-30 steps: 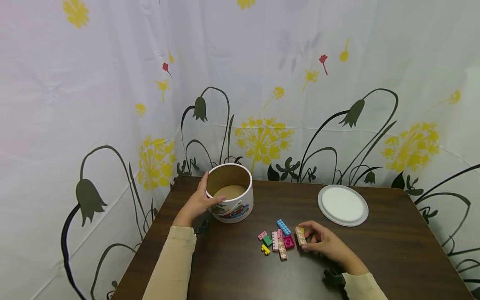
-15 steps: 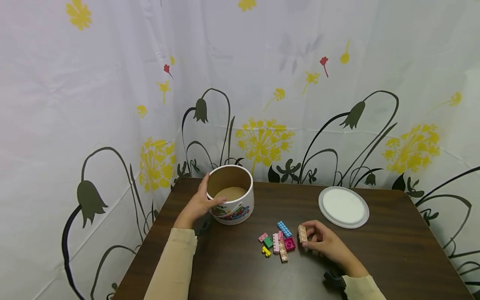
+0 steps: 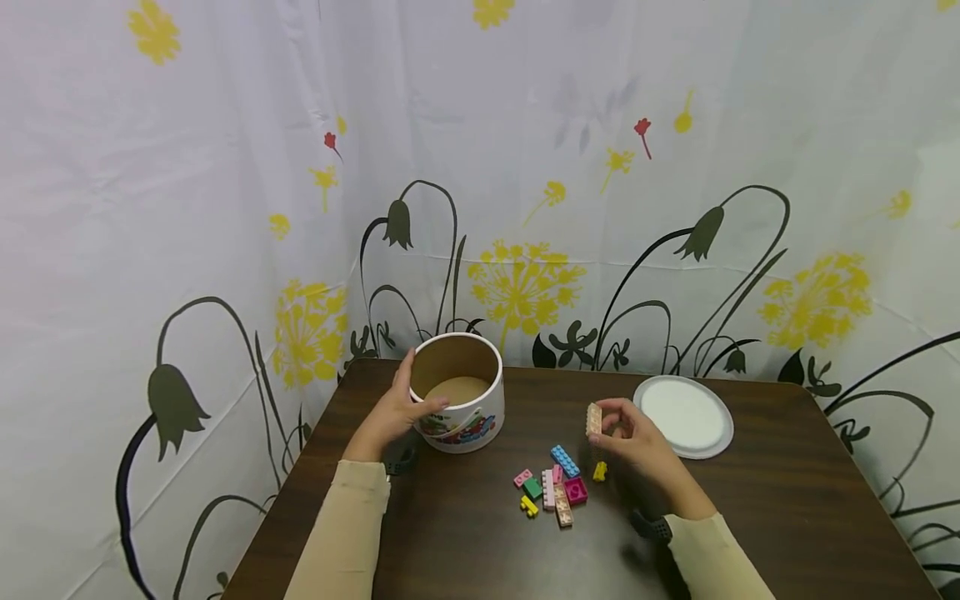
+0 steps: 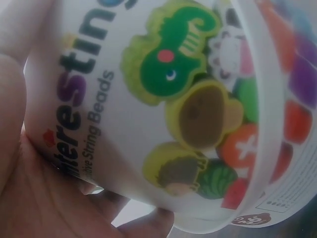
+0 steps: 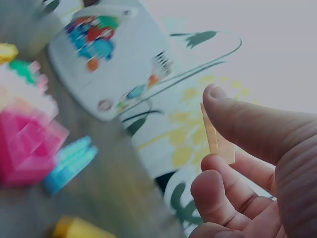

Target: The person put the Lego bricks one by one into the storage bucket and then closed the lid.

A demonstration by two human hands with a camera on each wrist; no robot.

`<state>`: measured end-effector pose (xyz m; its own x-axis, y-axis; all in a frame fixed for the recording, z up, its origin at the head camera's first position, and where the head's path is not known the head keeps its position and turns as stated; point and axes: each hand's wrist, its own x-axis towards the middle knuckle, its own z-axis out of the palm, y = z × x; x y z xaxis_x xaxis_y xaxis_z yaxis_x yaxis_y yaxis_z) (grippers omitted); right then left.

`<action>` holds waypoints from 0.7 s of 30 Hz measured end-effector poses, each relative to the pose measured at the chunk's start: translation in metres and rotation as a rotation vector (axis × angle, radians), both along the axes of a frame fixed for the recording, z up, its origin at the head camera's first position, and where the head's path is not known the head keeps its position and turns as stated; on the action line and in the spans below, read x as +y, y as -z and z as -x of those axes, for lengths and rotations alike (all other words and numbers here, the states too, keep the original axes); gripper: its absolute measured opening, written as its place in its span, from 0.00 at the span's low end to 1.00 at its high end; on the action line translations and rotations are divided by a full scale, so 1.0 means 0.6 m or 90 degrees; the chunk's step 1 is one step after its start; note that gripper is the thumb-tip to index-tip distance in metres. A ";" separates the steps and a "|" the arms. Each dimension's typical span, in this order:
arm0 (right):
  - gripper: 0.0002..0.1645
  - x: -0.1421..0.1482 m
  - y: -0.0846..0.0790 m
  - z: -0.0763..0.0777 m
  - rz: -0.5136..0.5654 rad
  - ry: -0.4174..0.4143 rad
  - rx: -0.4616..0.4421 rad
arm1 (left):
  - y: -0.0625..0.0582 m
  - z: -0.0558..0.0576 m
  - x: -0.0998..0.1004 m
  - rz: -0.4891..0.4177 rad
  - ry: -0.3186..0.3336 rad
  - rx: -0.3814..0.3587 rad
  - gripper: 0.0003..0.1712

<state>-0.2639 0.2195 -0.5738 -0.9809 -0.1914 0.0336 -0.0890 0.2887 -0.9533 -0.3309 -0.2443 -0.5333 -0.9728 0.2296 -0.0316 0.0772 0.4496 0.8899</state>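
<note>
On the left of the head view, my left hand (image 3: 390, 417) grips the rim and side of a white printed bucket (image 3: 471, 427), thumb toward the front. Its inside shows only a tan bottom. The left wrist view has the bucket's printed wall (image 4: 124, 144) close up against the palm. My right hand (image 3: 641, 442) pinches a beige toy brick (image 3: 594, 419) between thumb and fingers, raised over the table. Below it lies a small yellow brick (image 3: 600, 472). Just left is a loose group with blue (image 3: 566, 461), magenta (image 3: 575, 491), green (image 3: 532, 488) and another beige brick (image 3: 563, 506).
A round white lid (image 3: 686, 417) lies on the brown table (image 3: 465, 533), behind and right of my right hand. Pink (image 3: 522, 477), light pink (image 3: 548, 490) and yellow (image 3: 529, 507) bricks also belong to the group. A flower-printed curtain (image 3: 450, 108) hangs behind the table.
My right hand has lifted the beige brick up and away from beside the group, uncovering the small yellow brick. The left hand stays on the bucket.
</note>
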 end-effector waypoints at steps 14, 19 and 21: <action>0.35 -0.188 -0.074 0.103 0.108 -0.043 0.102 | 0.006 0.000 0.004 0.007 -0.007 0.006 0.76; 0.37 -0.263 -0.102 0.125 0.157 -0.065 0.128 | 0.001 -0.003 0.005 0.003 -0.012 0.006 0.75; 0.37 -0.286 -0.113 0.133 0.174 -0.065 0.140 | -0.002 -0.003 0.006 0.000 -0.012 0.005 0.75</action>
<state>-0.3436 0.0477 -0.5062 -0.9208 -0.2423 0.3057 -0.3161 0.0045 -0.9487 -0.3288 -0.2406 -0.5322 -0.9770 0.2118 -0.0235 0.0762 0.4504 0.8896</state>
